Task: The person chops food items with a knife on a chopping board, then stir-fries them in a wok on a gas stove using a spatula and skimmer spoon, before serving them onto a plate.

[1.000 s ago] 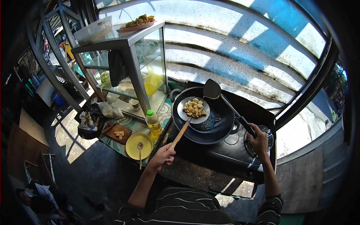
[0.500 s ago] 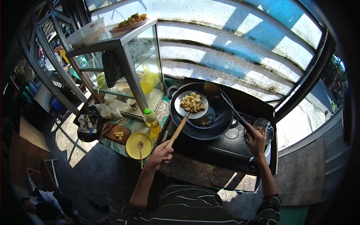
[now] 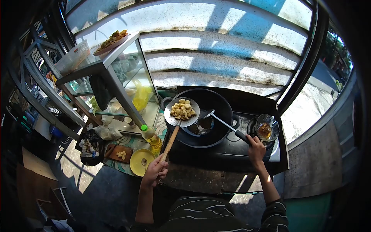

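Observation:
My left hand point(image 3: 155, 171) is closed around the wooden handle of a skimmer point(image 3: 189, 122). Browned, chunky pieces of food point(image 3: 182, 109) are heaped on its perforated disc, which is over the left side of a black wok point(image 3: 220, 98). My right hand point(image 3: 256, 149) grips the black handle of a metal spatula point(image 3: 223, 123). Its head is tilted inside the wok, close to dark liquid point(image 3: 203, 125) at the bottom. The exact kind of food cannot be made out.
Right of the wok, a glass bowl point(image 3: 273, 125) holds something brown-orange. To the left are an oil bottle point(image 3: 151, 140), a yellow plate point(image 3: 136, 165) with a spoon, and a cutting board point(image 3: 114, 153) with pale pieces. Behind them stands a glass cabinet point(image 3: 123, 83).
The spatula head has come down from the wok's far rim into the wok, turning edge-on. The loaded skimmer has moved slightly left over the wok. The camera view has shifted.

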`<state>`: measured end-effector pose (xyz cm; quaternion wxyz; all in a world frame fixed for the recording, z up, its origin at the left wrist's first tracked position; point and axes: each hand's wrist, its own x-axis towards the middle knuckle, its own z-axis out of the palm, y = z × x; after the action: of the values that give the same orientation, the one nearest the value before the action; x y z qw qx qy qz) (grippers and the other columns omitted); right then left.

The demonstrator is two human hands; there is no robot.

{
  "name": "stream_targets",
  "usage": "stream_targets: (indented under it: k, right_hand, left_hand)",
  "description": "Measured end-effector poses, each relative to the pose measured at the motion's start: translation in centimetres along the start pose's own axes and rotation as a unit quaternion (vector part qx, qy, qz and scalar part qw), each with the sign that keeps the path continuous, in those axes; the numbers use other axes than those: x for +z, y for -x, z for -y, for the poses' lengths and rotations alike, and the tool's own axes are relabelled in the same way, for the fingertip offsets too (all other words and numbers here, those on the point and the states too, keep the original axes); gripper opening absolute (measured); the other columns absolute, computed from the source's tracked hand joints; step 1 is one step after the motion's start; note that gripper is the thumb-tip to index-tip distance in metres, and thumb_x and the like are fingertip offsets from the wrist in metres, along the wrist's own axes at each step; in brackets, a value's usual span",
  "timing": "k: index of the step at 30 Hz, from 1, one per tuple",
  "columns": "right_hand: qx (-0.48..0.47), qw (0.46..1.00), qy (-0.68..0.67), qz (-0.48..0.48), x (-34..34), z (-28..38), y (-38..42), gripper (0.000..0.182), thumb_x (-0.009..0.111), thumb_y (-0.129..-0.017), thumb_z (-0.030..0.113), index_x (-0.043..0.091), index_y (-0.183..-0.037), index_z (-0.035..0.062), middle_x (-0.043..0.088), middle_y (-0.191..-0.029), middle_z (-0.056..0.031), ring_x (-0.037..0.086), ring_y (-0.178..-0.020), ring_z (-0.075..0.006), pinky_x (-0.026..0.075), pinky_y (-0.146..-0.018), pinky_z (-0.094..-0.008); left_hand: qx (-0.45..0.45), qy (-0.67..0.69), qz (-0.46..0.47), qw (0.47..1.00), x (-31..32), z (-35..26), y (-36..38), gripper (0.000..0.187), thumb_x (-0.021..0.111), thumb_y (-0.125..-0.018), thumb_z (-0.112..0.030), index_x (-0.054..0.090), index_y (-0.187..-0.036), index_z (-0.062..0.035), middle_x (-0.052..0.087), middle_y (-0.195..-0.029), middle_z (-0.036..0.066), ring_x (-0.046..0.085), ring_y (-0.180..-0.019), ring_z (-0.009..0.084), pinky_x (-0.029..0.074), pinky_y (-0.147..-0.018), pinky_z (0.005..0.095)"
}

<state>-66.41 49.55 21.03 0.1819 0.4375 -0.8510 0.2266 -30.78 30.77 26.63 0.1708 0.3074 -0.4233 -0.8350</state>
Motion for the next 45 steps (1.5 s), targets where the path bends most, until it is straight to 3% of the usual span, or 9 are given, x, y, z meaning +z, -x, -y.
stream_targets:
  k: [8,17,25,29,34,37,41,45]
  right_hand:
    - [0.095,0.988,-0.121,0.018,0.8,2.2,2.3,0.046,0.055,-0.062,-0.005,0.06,-0.102,0.0153,0.055,-0.078,-0.0091,0.057,-0.072,-0.0319,0.045,-0.063,-0.0384]
    - [0.13,0.945,-0.261,0.146,1.7,4.5,5.2,0.049,0.066,-0.063,0.012,0.055,-0.11,0.0131,0.056,-0.082,-0.01,0.058,-0.077,-0.0255,0.045,-0.071,-0.0329]
    - [0.157,0.916,-0.291,0.226,-0.1,5.7,6.1,0.052,0.068,-0.065,0.019,0.052,-0.114,0.0131,0.057,-0.079,-0.0115,0.058,-0.074,-0.0255,0.046,-0.071,-0.0331]
    - [0.141,0.919,-0.304,0.208,0.5,4.9,7.2,0.053,0.068,-0.066,0.021,0.051,-0.116,0.0142,0.057,-0.079,-0.011,0.058,-0.073,-0.0244,0.046,-0.069,-0.033]
    - [0.229,0.865,-0.404,0.19,0.0,4.1,7.9,0.054,0.068,-0.071,0.024,0.049,-0.12,0.0116,0.06,-0.084,-0.0075,0.056,-0.056,-0.0108,0.045,-0.054,-0.0248]
    - [0.241,0.866,-0.415,0.14,0.3,3.0,8.6,0.052,0.066,-0.074,0.02,0.048,-0.121,0.0097,0.06,-0.085,-0.0062,0.053,-0.052,-0.0063,0.043,-0.049,-0.0208]
    - [0.295,0.818,-0.481,0.111,-0.1,2.1,10.1,0.045,0.063,-0.078,0.015,0.049,-0.12,0.0085,0.059,-0.084,-0.0059,0.052,-0.051,-0.0065,0.043,-0.047,-0.0197]
    - [0.334,0.797,-0.492,0.102,0.0,1.0,12.6,0.044,0.062,-0.079,0.014,0.048,-0.12,0.0073,0.057,-0.083,-0.0059,0.051,-0.051,-0.0065,0.043,-0.046,-0.0195]
  left_hand:
    - [-0.005,0.005,-0.021,1.0,-0.4,0.8,0.1,0.048,0.043,-0.09,-0.011,0.023,-0.134,-0.0065,0.043,-0.075,-0.001,0.032,-0.046,0.0029,0.026,-0.04,0.0157]
    - [-0.009,-0.001,-0.013,1.0,0.4,0.9,0.0,0.046,0.043,-0.089,-0.012,0.027,-0.132,-0.0068,0.043,-0.077,-0.001,0.032,-0.046,0.0029,0.026,-0.039,0.0151]
    - [-0.012,0.005,-0.001,1.0,1.4,1.1,0.3,0.046,0.043,-0.089,-0.011,0.027,-0.132,-0.006,0.045,-0.079,0.0,0.033,-0.046,0.0029,0.027,-0.039,0.0155]
    - [-0.018,-0.004,-0.005,1.0,2.3,1.0,0.1,0.042,0.042,-0.09,-0.012,0.03,-0.13,-0.0073,0.043,-0.077,0.0,0.031,-0.044,0.0021,0.025,-0.038,0.0138]
    - [-0.023,0.009,0.011,1.0,2.0,1.3,-0.3,0.045,0.043,-0.089,-0.01,0.028,-0.131,-0.0073,0.045,-0.078,0.0,0.033,-0.046,0.0026,0.026,-0.039,0.0149]
    - [-0.026,0.01,0.012,1.0,2.4,1.5,-0.5,0.044,0.044,-0.089,-0.01,0.029,-0.131,-0.0077,0.045,-0.077,0.0,0.033,-0.046,0.0025,0.026,-0.039,0.0148]
    - [-0.023,0.073,0.042,0.996,2.9,1.0,-0.6,0.044,0.043,-0.089,-0.01,0.029,-0.13,-0.0079,0.044,-0.076,-0.001,0.032,-0.046,0.0028,0.025,-0.039,0.0149]
    - [-0.019,0.034,0.008,0.999,3.6,1.0,-1.5,0.044,0.043,-0.089,-0.009,0.029,-0.13,-0.0081,0.043,-0.076,-0.001,0.032,-0.046,0.0029,0.025,-0.039,0.015]
